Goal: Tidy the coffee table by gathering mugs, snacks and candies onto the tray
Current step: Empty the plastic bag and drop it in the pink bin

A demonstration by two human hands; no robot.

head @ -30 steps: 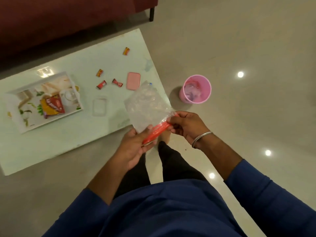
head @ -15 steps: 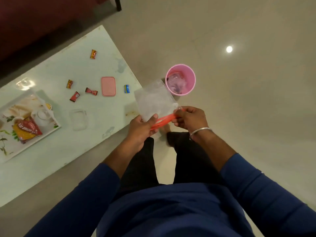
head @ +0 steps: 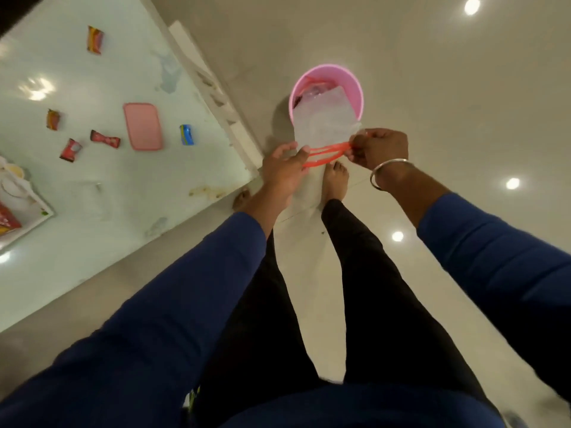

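coffee table point(head: 92, 186) | candies point(head: 95, 40), pink lid point(head: 142, 126), tray point(head: 37, 217) | floor: pink bin point(head: 352, 88), possibly trash

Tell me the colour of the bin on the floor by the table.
The bin is pink, seen best in the head view, just beyond the clear bag.

Candies scattered on the tabletop; tray only partly in view at the left edge.

The tray point(head: 37, 219), white-rimmed, sits at the left of the tabletop point(head: 102, 186), cut off by the frame; a red and yellow snack packet point(head: 7, 225) and a white mug point(head: 14, 186) lie on it, both partly cropped. Five wrapped candies lie loose on the tabletop, well apart from the tray: a red-orange candy point(head: 95, 40) toward the far edge, an orange candy point(head: 52, 119) mid-surface, a red candy point(head: 70, 150) and a red twist-wrapped candy point(head: 105, 139) near each other, and a blue candy point(head: 187, 135) near the right edge.
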